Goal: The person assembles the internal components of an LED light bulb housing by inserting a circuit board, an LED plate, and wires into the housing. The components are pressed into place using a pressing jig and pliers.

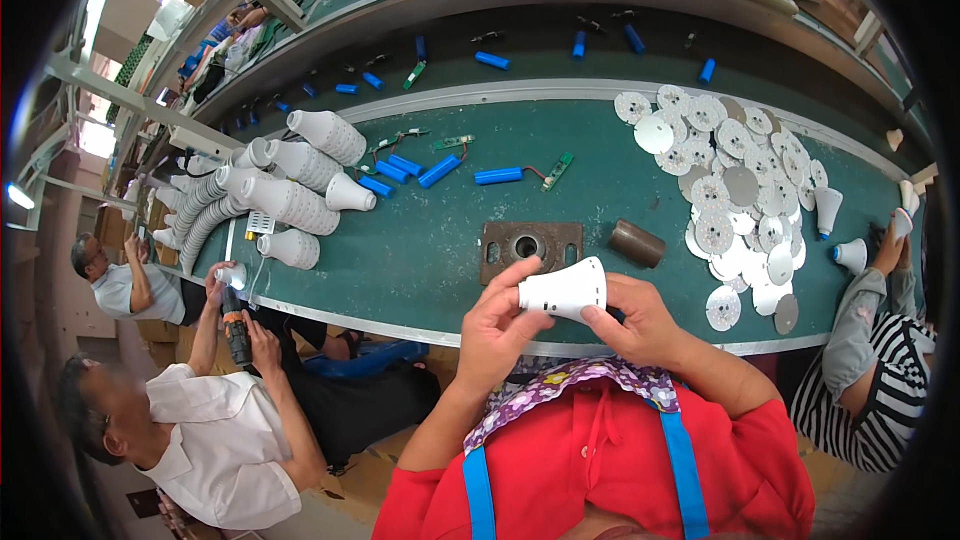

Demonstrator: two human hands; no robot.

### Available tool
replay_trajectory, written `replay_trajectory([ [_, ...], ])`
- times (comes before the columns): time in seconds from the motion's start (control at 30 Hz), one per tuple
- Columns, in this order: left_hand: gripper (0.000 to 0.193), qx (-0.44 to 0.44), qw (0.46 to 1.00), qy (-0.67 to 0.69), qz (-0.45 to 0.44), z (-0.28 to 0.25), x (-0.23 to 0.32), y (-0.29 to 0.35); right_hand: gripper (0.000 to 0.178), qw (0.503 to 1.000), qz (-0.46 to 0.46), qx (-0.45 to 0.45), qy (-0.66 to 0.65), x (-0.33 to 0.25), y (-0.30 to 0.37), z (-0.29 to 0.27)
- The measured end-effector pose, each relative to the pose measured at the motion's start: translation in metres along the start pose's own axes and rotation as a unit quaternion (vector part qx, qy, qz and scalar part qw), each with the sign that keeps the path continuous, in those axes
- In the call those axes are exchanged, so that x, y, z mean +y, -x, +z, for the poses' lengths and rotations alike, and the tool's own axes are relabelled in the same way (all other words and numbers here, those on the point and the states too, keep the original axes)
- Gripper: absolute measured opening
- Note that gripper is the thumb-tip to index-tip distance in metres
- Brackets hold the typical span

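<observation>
A white, flared lamp housing (560,290) lies sideways between my two hands, just above the front edge of the bench. Fingers and thumb of my left hand (492,328) close round its narrow end. At the wide end, my right hand (645,318) grips the rim, and a bit of blue shows beside those fingers; what it belongs to is mostly hidden. Right behind the housing sits a dark metal block (494,252) with a round hole. A brown metal cylinder (636,243) lies to its right.
Stacked white housings (290,202) stand at left, near blue batteries (440,171) wired to small green boards (559,171). Round white and grey discs (712,202) are heaped at right. More blue batteries lie along the dark belt (540,58). Co-workers sit at left (215,440) and right (870,380).
</observation>
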State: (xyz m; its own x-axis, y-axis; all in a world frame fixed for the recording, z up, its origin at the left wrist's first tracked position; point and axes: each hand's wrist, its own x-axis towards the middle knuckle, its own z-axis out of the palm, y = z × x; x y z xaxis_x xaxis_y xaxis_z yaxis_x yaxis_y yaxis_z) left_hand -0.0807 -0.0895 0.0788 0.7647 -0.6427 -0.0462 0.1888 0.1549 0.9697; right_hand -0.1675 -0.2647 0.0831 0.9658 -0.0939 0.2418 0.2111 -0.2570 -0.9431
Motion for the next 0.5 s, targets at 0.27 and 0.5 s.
replay_trajectory([
  [0.27, 0.02, 0.014, 0.989, 0.129, -0.065, -0.007, -0.017, 0.001, 0.024, 0.997, 0.026, -0.05, 0.048, -0.007, -0.002, -0.003],
  [0.5, 0.022, 0.05, 0.977, 0.209, -0.014, -0.016, -0.016, -0.002, 0.039, 0.95, -0.102, 0.05, 0.292, -0.001, 0.004, -0.019],
])
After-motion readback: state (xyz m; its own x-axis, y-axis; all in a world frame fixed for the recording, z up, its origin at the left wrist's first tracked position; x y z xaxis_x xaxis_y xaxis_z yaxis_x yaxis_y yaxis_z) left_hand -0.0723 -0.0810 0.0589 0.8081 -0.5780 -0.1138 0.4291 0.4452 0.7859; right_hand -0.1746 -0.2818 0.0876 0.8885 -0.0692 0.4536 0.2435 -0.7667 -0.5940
